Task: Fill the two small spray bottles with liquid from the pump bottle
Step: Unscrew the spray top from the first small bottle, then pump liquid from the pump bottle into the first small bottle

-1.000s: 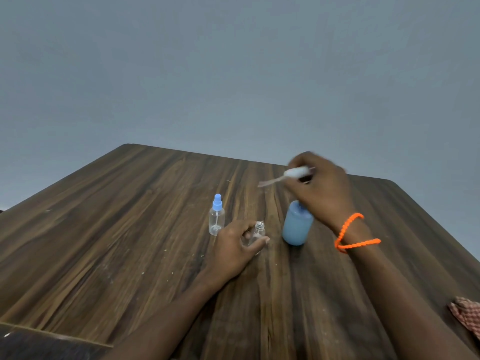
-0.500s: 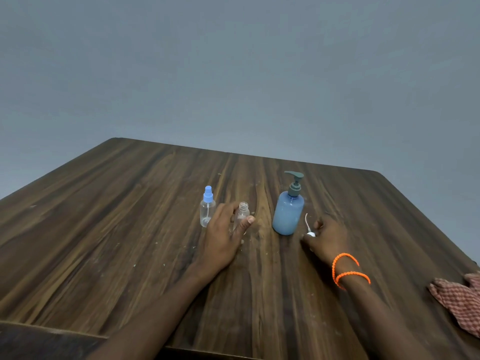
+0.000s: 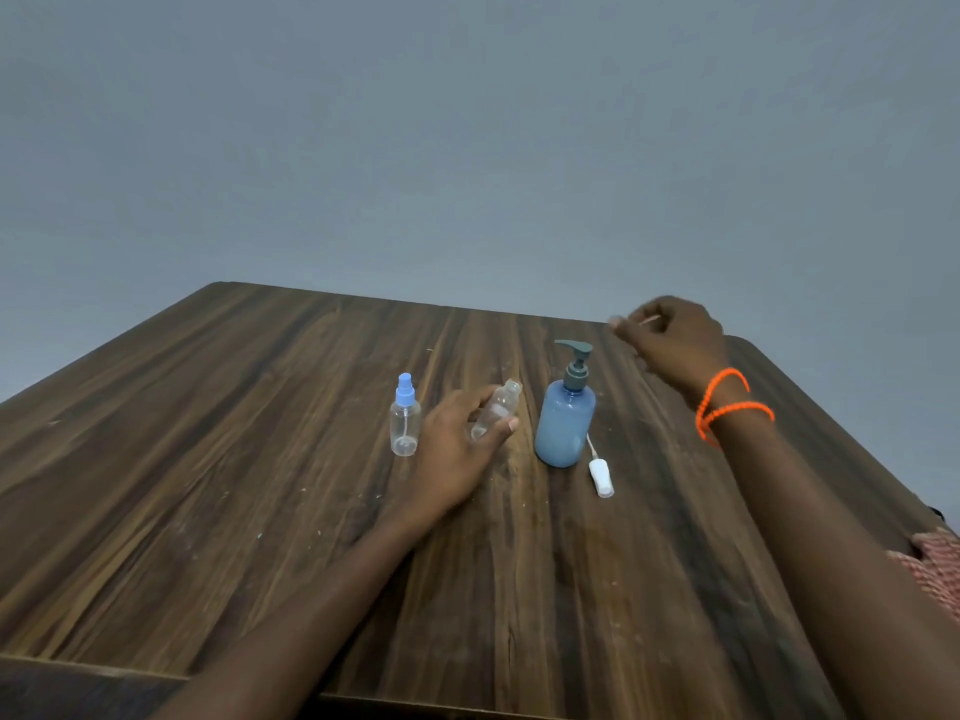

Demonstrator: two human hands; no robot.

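While the left hand (image 3: pixel 457 449) holds the uncapped small clear plastic spray bottle (image 3: pixel 496 409) tilted, neck leaning away toward the right, its grip is curled round the lower body with the thumb across the front. Just left of it, apart from the hand, the second small clear spray bottle with a light-blue spray cap (image 3: pixel 405 423) stands upright on the dark wood-grain bench (image 3: pixel 208 459). Right of the held bottle stands the blue pump bottle with a grey pump head (image 3: pixel 566 413), upright. Just beside its base lies the white spray cap with its thin dip tube (image 3: pixel 601 472), flat on the bench. The right hand (image 3: pixel 675 340), with orange bead bracelets (image 3: pixel 727 407) at the wrist, hovers beyond the pump bottle; its grip is curled, and something thin and pale shows at the fingertips, too blurred to name. A red checked cloth (image 3: pixel 935 574) sits at the right edge.
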